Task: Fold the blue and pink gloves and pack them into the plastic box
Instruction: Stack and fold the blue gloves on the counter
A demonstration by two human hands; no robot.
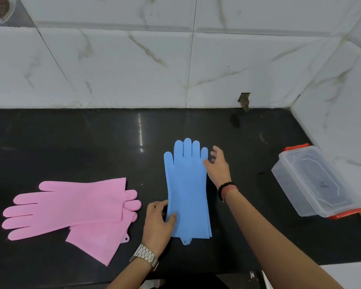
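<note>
Blue gloves [187, 190]: lying flat and stacked at the centre of the frame on the black counter [71, 142], fingers pointing toward the tiled wall [133, 65], cuff toward the lower edge; extra cuff edges are showing at the bottom right, so more than one layer is lying there.
Left hand [157, 222]: resting at the gloves' lower left edge, thumb lying on top of the cuff area, fingers curled at the edge; it is pinching the blue material lightly.
Right hand [218, 165]: sitting at the gloves' upper right edge beside the little finger, fingers spread and loosely open, thumb touching the glove side, gripping nothing firmly.
Pink gloves [71, 207]: lying overlapped at the lower left of the frame, unfolded, well apart from the blue ones.
Plastic box [313, 182]: sitting at the right of the frame, clear with orange clips, lid on.
</note>
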